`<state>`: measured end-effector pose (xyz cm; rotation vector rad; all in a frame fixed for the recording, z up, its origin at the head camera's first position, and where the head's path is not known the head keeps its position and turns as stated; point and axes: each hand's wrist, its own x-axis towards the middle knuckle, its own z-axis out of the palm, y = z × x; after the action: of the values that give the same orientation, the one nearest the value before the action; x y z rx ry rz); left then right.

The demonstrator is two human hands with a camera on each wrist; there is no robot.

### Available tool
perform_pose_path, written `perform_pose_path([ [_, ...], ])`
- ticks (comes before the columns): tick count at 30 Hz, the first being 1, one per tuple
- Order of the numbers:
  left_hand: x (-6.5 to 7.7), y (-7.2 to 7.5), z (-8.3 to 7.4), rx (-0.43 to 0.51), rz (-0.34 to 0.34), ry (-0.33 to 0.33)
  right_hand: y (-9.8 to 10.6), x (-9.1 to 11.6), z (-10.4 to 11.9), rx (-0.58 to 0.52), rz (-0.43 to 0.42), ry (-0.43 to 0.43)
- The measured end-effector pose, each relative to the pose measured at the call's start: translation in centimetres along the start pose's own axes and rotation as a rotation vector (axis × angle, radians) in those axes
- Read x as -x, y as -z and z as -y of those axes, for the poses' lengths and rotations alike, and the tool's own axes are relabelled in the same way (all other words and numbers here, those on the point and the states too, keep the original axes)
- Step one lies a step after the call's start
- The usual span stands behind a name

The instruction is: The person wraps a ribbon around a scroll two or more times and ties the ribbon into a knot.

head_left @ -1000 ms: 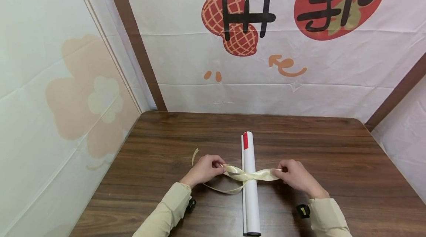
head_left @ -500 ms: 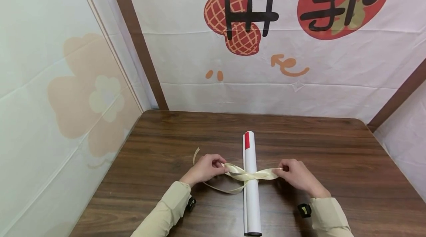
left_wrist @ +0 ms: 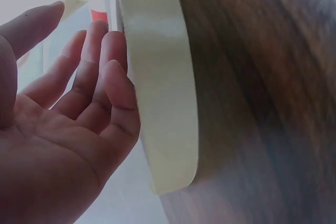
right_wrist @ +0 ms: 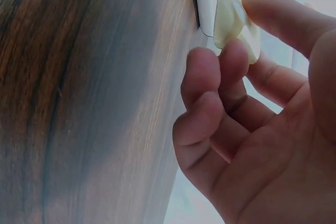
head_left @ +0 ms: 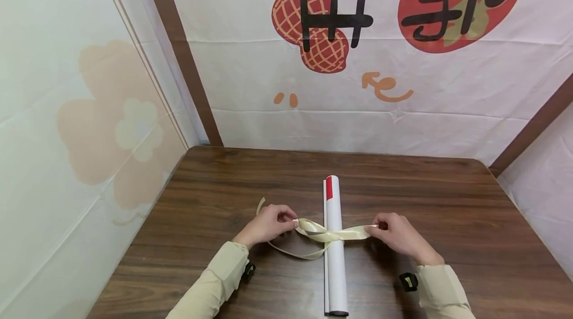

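A cream satin ribbon point(head_left: 313, 228) is tied in a bow around a long white roll point(head_left: 336, 274), which has a red patch near its far end. The thumb and fingertips of my left hand point(head_left: 268, 224) pinch the outer end of the left loop. On the other side my right hand point(head_left: 400, 235) pinches the right loop point(head_left: 355, 233) between thumb and fingers. A loose ribbon tail point(left_wrist: 163, 87) runs past the left hand's little finger in the left wrist view. The roll's near end is dark.
The roll lies lengthwise on a brown wood-grain table point(head_left: 215, 174). A white printed cloth point(head_left: 241, 85) hangs behind the table, and another pale cloth point(head_left: 36, 169) hangs along its left side.
My left hand has shifted slightly left, its fingertips sliding toward the end of the left loop, so more of that loop shows. The right hand has barely moved.
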<state>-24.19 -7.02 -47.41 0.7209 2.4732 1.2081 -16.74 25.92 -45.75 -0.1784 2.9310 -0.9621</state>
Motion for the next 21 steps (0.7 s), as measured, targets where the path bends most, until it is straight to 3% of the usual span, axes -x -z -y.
perform_pose_path([
  [7,0.7,0.7,0.2,-0.014,-0.027,0.01,0.0,-0.3,-0.1,0.019,-0.002,0.005],
  [12,1.3,1.5,-0.1,-0.11,-0.122,0.008,-0.1,-0.3,-0.1,0.015,0.019,0.016],
  [21,0.4,3.3,-2.4,-0.3,-0.259,-0.009,1.4,-0.9,0.5,0.05,0.039,0.033],
])
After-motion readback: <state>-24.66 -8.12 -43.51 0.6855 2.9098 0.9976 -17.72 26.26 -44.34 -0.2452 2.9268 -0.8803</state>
